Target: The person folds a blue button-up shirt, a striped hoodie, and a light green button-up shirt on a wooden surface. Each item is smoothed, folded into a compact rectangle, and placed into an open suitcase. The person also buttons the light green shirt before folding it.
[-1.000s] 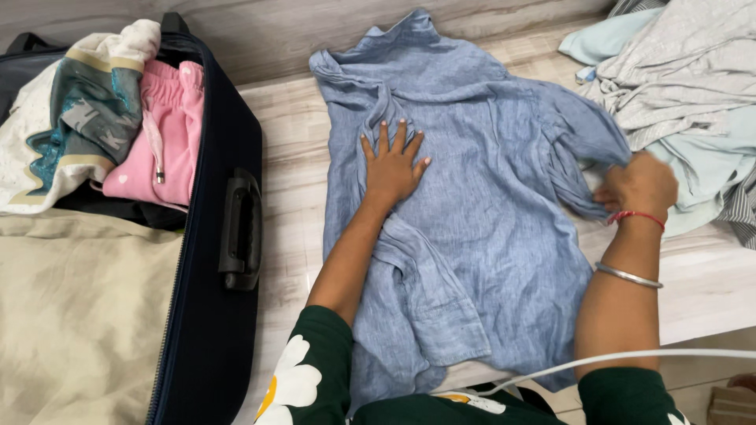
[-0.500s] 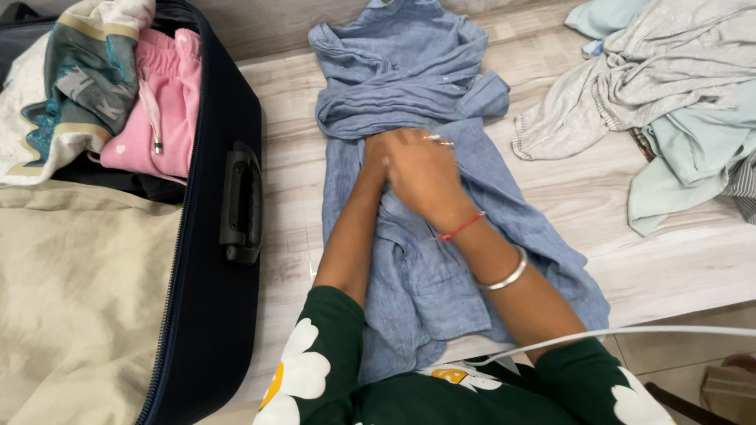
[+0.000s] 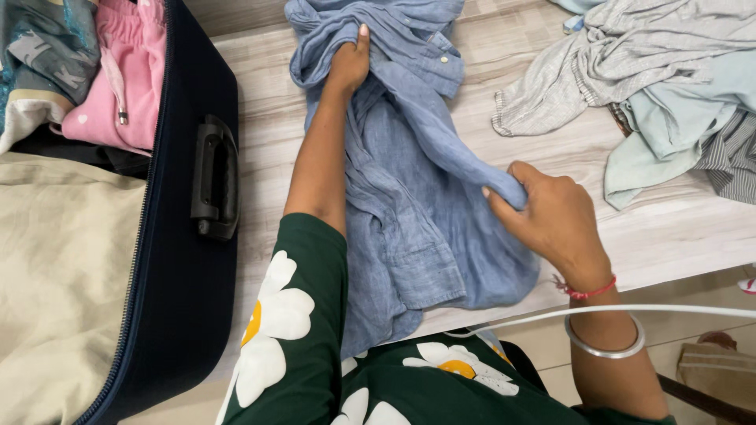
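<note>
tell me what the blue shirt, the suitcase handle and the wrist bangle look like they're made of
Blue shirt: looks like a light woven cloth, perhaps linen or cotton chambray; matte, flecked weave, soft creases.
Suitcase handle: probably moulded plastic; black, smooth, slight sheen, rigid shape.
Bangle on the right wrist: appears to be metal; silvery, polished, catching light. Which metal cannot be told.

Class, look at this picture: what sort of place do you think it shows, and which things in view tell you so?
Probably a room in a home, during packing. An open dark suitcase holds folded clothes, loose garments lie piled on the pale wood-grain surface, and both hands grip a blue shirt.
</note>
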